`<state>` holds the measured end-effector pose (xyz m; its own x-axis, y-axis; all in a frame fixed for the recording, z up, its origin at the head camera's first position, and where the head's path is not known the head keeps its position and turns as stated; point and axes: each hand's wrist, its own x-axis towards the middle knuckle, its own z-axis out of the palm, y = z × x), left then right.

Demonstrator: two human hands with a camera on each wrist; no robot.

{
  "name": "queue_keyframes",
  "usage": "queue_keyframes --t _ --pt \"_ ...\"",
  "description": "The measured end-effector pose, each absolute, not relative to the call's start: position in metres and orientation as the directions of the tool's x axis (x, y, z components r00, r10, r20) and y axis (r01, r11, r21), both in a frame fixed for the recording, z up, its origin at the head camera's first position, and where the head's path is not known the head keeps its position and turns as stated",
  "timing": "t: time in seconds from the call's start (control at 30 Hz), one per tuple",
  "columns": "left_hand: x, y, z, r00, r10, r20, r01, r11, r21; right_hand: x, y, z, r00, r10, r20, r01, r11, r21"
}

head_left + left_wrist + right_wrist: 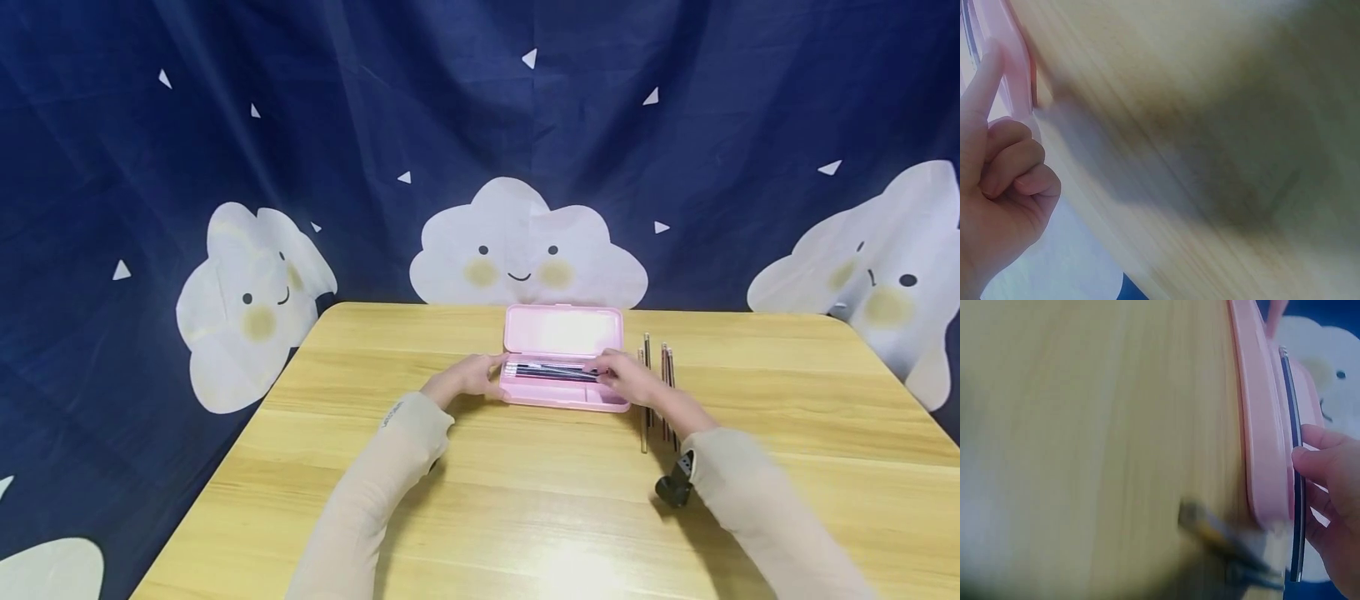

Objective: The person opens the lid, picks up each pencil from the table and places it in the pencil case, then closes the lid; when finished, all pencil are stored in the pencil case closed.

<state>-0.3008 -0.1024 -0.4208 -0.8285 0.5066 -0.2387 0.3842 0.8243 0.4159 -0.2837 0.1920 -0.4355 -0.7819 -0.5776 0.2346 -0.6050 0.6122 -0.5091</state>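
Right hand (628, 377) pinching 1 glossy dark pencil (1299, 500) — slim, silver-ended — left hand (471, 377) gripping an open pink case (555, 404)

This is a curtained spot with a bench, decorated in the manner of a child's room or play corner; whether it stands in a home or a studio cannot be told. A navy curtain (465, 100) hangs behind the bench (525, 517) and along its left side, printed with smiling white clouds (517, 221) and small white triangles (530, 58). The bench has a pale wood-grain top, and the open pink pencil case (547, 400) and loose pencils (664, 365) on it are everyday stationery.
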Motion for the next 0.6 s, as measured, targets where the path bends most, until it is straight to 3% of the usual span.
queue_keyframes --t 0.6 --pt "-0.300 -0.102 -0.421 -0.831 0.502 -0.241 0.368 0.820 0.440 -0.292 0.157 -0.438 -0.738 -0.643 0.206 -0.646 0.585 -0.491"
